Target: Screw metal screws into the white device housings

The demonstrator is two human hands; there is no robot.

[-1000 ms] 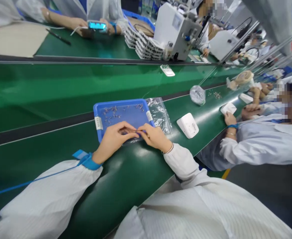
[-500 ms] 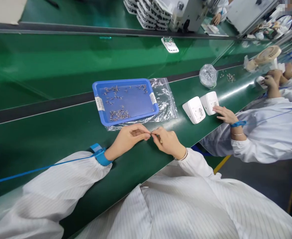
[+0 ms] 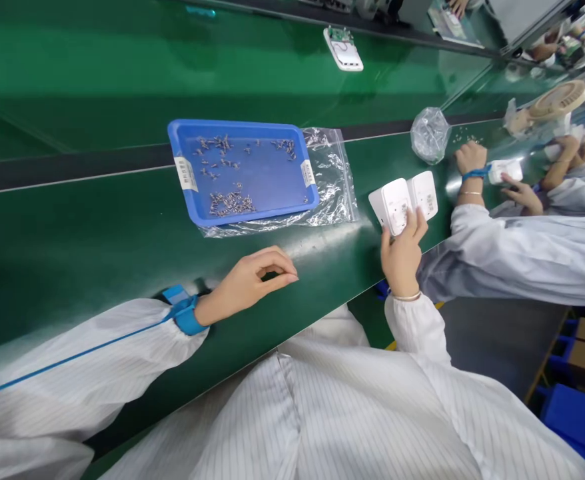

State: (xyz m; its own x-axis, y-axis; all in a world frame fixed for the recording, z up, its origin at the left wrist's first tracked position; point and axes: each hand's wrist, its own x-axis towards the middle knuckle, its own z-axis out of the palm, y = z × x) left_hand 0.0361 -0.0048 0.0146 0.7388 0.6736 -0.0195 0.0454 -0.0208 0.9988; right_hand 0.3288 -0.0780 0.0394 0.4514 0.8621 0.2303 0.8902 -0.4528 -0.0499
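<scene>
Green and glossy, the worktop [image 3: 122,240] runs from the lower left toward the upper right of the frame, with a dark strip and then a second green belt beyond it. Near the upper middle sits a blue tray [image 3: 182,137] with small metal screws [image 3: 230,203] scattered across it, most of them bunched near its nearer edge. A clear plastic bag [image 3: 335,190] lies under the tray and sticks out to its right.

At centre, the left hand [image 3: 250,283] rests just off the worktop, below the tray, its thumb and forefinger pinched together; whether anything small sits between them cannot be told. A blue wrist strap [image 3: 185,313] wraps that wrist, and a blue cord runs from it along the white sleeve toward the left edge.

Right of centre, the right hand [image 3: 402,257] is closed around the lower end of a white plastic adapter [image 3: 395,203], fingers wrapped up its sides, at the worktop's near edge. A second white adapter [image 3: 425,193] stands just beside it on the right, touching or nearly so.

Farther toward the upper right, a crumpled clear bag [image 3: 430,133] sits on the worktop with a few loose screws beside it. A co-worker's hand [image 3: 470,157] with a blue band rests near it, and that person's other hand holds a small white part. On the far belt at the top of the frame lies an open white casing [image 3: 345,53].
</scene>
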